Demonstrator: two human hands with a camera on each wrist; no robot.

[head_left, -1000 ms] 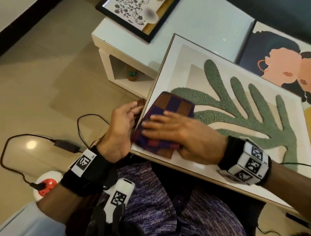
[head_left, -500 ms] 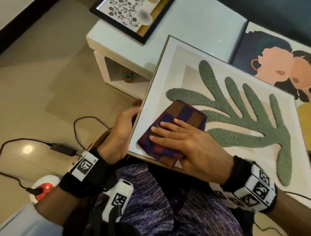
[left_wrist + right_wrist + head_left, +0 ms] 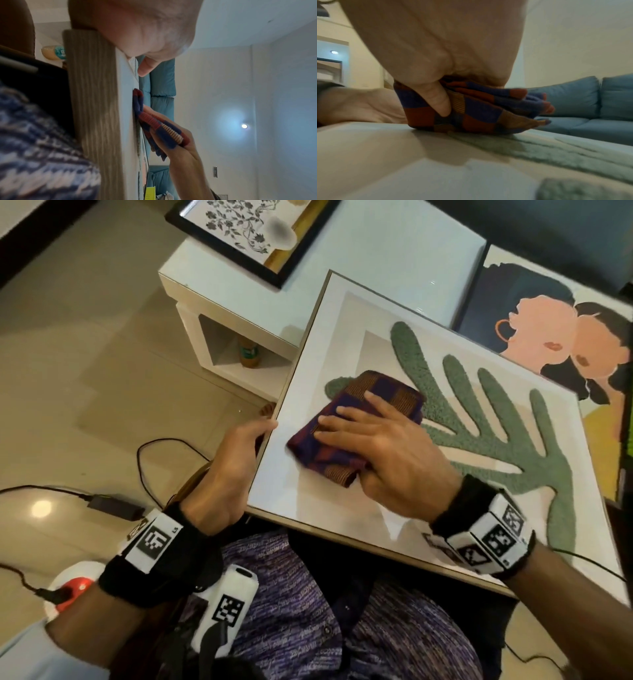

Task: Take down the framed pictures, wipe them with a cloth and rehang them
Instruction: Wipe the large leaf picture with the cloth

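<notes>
A large framed picture [image 3: 308, 508] of a green tufted leaf, in a pale wooden frame [image 3: 92, 94], lies tilted across my lap. My left hand [image 3: 236, 460] grips its left edge, thumb on the front [image 3: 145, 67] and fingers behind. My right hand [image 3: 383, 450] presses a folded cloth [image 3: 387, 392], checked purple, red and orange, flat on the picture's lower left part, at the tip of a leaf lobe. Its fingers lie straight over the cloth. In the right wrist view its thumb [image 3: 440, 102] digs into the cloth's folds [image 3: 479, 112].
Beyond the frame is a white low table [image 3: 376, 251] with a black-framed floral picture [image 3: 246, 231] on it. A bottle [image 3: 249, 354] stands on its shelf. A picture of two faces [image 3: 548, 337] lies at right. Cables, an adapter [image 3: 113, 505] and a red-white socket [image 3: 72, 587] are on the floor.
My right hand has slid the cloth from the frame's lower left edge inward and up onto the leaf lobe. My left hand has kept its grip on the frame's left edge.
</notes>
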